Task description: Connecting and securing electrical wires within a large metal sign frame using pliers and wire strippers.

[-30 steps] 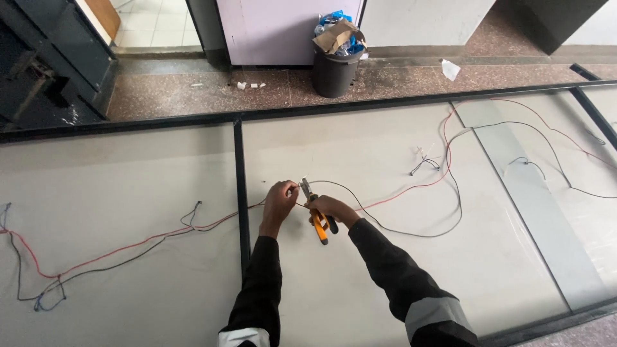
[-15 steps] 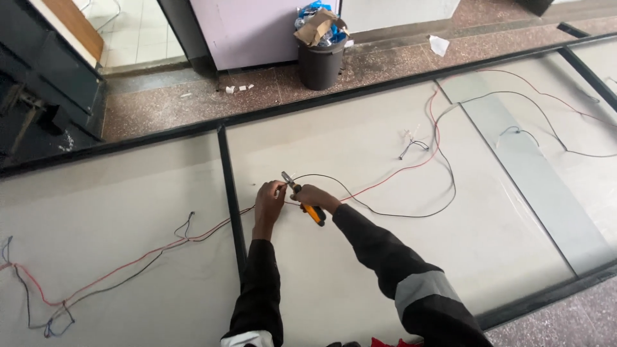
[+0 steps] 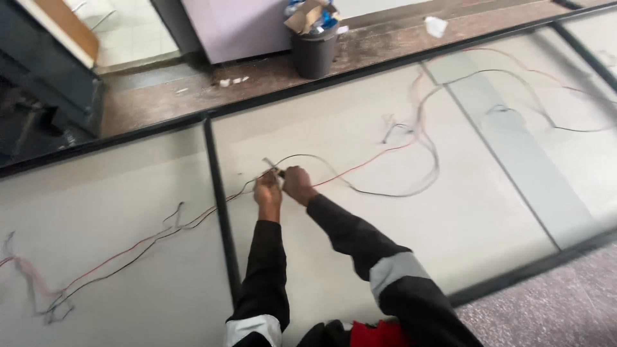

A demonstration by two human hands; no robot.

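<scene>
Since the earlier frame we see both hands closer together: left hand point(image 3: 268, 191) and right hand point(image 3: 297, 183) pinch the wires point(image 3: 360, 168), pliers point(image 3: 272, 166) between them. 1 dark bin point(image 3: 314, 53) holds cardboard scraps point(image 3: 304, 14), overfull.

Your two arms reach from six o'clock toward twelve, both in dark sleeves with a pale band. Your left hand point(image 3: 267, 193) is closed, knuckles up, at the end of a nearly straight forearm. Your right hand point(image 3: 297, 184), also closed, lies just beside it at three o'clock, its forearm angling in from five o'clock.
</scene>
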